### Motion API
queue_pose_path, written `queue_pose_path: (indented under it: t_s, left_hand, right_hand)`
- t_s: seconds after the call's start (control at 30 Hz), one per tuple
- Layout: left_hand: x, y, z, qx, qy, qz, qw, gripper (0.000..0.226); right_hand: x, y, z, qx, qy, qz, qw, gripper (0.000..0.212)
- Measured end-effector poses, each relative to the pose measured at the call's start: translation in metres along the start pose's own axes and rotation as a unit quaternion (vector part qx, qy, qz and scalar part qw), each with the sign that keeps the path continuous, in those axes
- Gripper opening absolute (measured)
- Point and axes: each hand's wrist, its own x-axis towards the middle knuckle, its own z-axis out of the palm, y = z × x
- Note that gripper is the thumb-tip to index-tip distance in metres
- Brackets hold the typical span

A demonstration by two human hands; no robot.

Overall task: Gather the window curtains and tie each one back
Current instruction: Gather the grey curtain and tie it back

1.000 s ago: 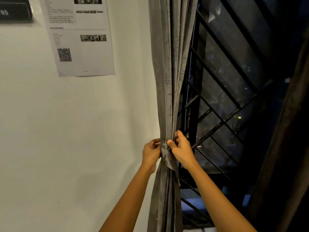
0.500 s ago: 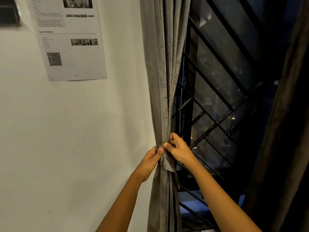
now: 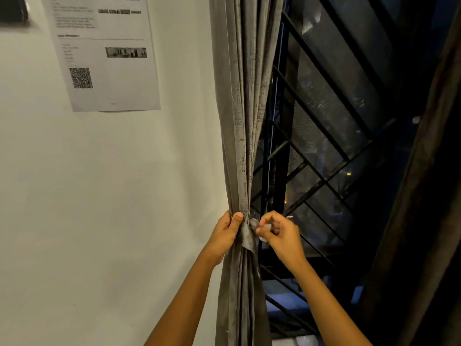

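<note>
The left hand (image 3: pixel 225 236) is wrapped round the gathered grey curtain (image 3: pixel 243 101), its thumb lying across the front folds. Just to the right, the right hand (image 3: pixel 283 236) has its fingers curled and pinches the pale end of a tie (image 3: pixel 247 238) that wraps the bunch at the same height. The curtain hangs as a narrow bundle between the white wall (image 3: pixel 112 196) and the black window bars (image 3: pixel 321 186). A sheet of paper (image 3: pixel 104 56) is stuck on the wall, and a darker curtain (image 3: pixel 429 196) hangs at the far right
</note>
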Motion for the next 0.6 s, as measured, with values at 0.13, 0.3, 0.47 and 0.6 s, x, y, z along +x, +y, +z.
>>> queue_pose_path:
  t_s: [0.13, 0.3, 0.47, 0.6]
  left_hand:
    - [-0.003, 0.002, 0.003, -0.009, -0.002, 0.006, 1.000, 0.019]
    - [-0.004, 0.001, 0.001, -0.014, 0.001, 0.008, 1.000, 0.021]
    - [-0.005, 0.000, 0.003, -0.019, 0.007, 0.009, 1.000, 0.020]
    - [-0.007, 0.000, 0.002, -0.034, -0.004, 0.010, 0.999, 0.022]
  right_hand:
    - [-0.005, 0.002, 0.007, -0.070, 0.012, -0.021, 0.997, 0.021]
    - [-0.010, -0.011, 0.010, -0.059, -0.033, 0.038, 0.997, 0.010]
    - [-0.008, -0.018, 0.020, -0.120, -0.073, 0.013, 0.990, 0.022]
    - [-0.007, -0.015, 0.022, -0.061, -0.107, 0.027, 0.992, 0.025]
